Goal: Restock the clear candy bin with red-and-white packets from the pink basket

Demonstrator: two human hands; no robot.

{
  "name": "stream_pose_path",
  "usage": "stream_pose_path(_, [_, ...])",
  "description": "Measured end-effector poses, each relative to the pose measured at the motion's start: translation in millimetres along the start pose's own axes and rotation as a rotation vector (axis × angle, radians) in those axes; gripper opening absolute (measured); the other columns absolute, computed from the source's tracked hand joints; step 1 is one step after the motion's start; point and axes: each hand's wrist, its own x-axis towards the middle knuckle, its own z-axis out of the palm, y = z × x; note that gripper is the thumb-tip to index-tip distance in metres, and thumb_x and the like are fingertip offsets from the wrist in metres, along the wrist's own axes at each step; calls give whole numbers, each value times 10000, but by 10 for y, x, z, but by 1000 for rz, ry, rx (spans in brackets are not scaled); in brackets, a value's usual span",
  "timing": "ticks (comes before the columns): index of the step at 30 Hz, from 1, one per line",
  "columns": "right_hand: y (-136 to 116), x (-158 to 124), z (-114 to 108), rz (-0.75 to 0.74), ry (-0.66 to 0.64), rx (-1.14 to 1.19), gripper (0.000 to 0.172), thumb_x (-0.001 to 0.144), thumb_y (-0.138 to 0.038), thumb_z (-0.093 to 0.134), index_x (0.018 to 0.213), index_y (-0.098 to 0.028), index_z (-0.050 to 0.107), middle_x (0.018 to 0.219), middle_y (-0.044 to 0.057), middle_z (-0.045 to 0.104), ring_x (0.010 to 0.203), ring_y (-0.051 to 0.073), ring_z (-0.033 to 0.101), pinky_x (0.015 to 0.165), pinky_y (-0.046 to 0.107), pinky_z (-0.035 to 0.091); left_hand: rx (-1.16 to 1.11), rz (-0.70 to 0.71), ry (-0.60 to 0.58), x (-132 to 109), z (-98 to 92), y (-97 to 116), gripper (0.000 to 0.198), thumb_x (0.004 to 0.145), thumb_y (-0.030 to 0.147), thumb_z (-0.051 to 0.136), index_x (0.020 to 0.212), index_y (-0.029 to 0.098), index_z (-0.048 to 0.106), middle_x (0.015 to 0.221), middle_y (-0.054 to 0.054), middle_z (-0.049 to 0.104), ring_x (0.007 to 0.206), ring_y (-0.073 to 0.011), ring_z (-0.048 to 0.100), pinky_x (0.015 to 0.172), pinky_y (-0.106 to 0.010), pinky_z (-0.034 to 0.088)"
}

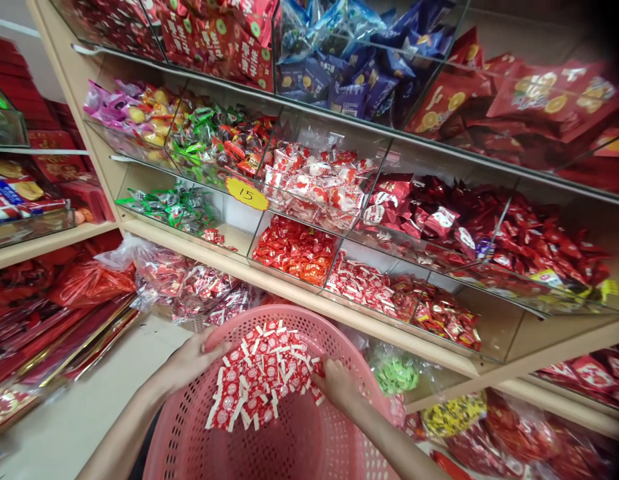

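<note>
A pink perforated plastic basket [362, 343] stands tilted in front of me. Against its far side lies a heap of small wrapped candies [267, 373], red with white ends. My left hand [202, 357] is at the left rim, its fingers bent over the edge and reaching beside the heap. Inside the basket, at the right edge of the candies, my right hand [337, 383] is closed with the fingertips curled in. Candies touch those fingers, but what is inside the fist is mostly hidden.
Ahead rises a wooden shelf [229, 257] with clear bins of wrapped candies and a yellow tag [246, 193] marked 15. A bin of similar red-and-white candies [359, 283] sits just beyond the basket. Bagged candies [454, 413] lie below right; red packages [97, 283] lie left.
</note>
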Motion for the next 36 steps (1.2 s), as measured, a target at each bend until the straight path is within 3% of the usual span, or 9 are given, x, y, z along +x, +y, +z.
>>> stream_pose_path(6, [-92, 62, 22, -28, 3, -16, 284, 787, -190, 514, 1062, -127, 549, 988, 121, 636, 919, 220, 593, 720, 261, 409, 13, -13, 11, 6, -19, -52, 618, 757, 519, 537, 1216, 121, 425, 1292, -89, 443, 1144, -174, 456, 1002, -260, 320])
stream_pose_path(15, [34, 62, 40, -14, 6, 35, 246, 756, -111, 479, 964, -155, 603, 985, 96, 638, 947, 195, 571, 709, 227, 373, 31, -8, 6, -20, -13, 51, 644, 749, 563, 515, 1202, 115, 427, 1289, -84, 445, 1133, -180, 459, 992, -256, 328])
stream_pose_path(24, [136, 53, -83, -52, 62, 141, 168, 768, -144, 441, 720, -133, 601, 791, 81, 639, 766, 168, 559, 616, 238, 338, 30, 11, 3, 4, -35, -80, 602, 772, 540, 507, 1195, 119, 428, 1284, -90, 447, 1146, -162, 449, 1018, -249, 299])
stream_pose_path(30, [168, 24, -160, -51, -113, 517, 213, 812, -219, 417, 648, -151, 533, 536, -24, 508, 495, 90, 443, 473, 194, 289, -12, -15, -5, -30, -52, -31, 615, 755, 547, 524, 1190, 122, 429, 1275, -80, 457, 1147, -167, 449, 999, -246, 334])
stream_pose_path(33, [174, 52, -182, -29, -83, 603, 200, 819, -241, 412, 673, -155, 518, 551, -35, 489, 489, 82, 421, 477, 186, 297, -38, -14, -13, -42, -48, 13, 654, 746, 554, 532, 1214, 113, 413, 1267, -81, 466, 1140, -165, 459, 979, -237, 360])
stream_pose_path(36, [156, 120, -166, -12, -13, 497, 169, 788, -185, 437, 641, -150, 512, 592, -17, 516, 550, 91, 452, 496, 189, 284, -19, -50, -8, -31, -54, 0, 714, 745, 562, 525, 1262, 95, 369, 1330, -101, 395, 1145, -164, 458, 976, -236, 364])
